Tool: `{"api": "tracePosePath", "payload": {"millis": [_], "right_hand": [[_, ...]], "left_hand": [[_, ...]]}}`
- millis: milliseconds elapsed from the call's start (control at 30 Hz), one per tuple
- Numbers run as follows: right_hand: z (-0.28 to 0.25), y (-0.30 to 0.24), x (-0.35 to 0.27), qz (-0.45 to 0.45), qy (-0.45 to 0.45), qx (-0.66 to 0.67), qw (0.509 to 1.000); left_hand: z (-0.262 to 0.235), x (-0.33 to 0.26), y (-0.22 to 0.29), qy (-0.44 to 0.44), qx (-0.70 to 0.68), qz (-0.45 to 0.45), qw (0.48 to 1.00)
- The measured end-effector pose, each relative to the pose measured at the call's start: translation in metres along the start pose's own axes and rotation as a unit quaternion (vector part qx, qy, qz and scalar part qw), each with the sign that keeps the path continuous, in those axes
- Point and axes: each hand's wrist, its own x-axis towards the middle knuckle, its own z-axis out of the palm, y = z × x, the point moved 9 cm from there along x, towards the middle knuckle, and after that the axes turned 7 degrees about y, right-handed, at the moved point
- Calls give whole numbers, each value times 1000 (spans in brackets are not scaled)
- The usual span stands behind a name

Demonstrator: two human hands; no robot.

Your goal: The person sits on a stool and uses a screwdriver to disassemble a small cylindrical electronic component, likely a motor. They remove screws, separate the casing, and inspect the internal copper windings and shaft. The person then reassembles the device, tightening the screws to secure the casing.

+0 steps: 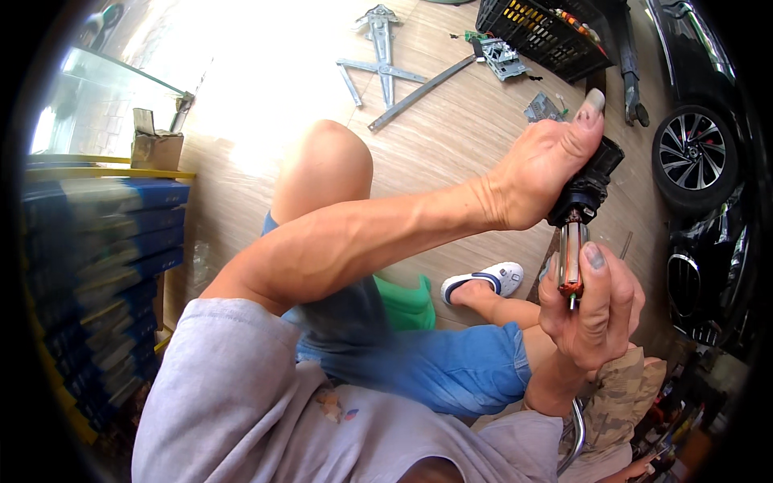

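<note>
Black car (700, 153) parked at right, black crate (547, 36) and metal window-regulator frame (386, 68) on the wood floor beyond the knees. Left hand (547, 169) wraps fully closed round the black motor housing (592, 181). Right hand (592, 314) below, fingers pinched closed on the copper-wound armature (572, 266) sticking out of the housing.

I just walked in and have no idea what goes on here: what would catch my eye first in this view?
First the two bare hands at the right: the left hand grips a black motor housing, and the right hand below holds the copper-wound rotor sticking out of it. Behind them, grey metal window-lifter arms lie on the wooden floor near a black crate. A dark car's wheel shows at the far right.
</note>
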Motion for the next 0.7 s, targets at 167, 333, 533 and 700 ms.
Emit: {"api": "tracePosePath", "payload": {"millis": [167,333,533,700], "right_hand": [[6,5,5,-18,28,-36,999],[1,5,5,13,22,-60,998],[1,-1,7,6,40,-38,998],[3,6,10,32,40,-67,996]], "left_hand": [[-4,1,-12,25,-51,-72,996],[-5,-13,-15,42,-99,-170,980],[-19,-9,-27,28,-78,-175,981],[-10,-17,-33,-19,-18,-285,958]]}}
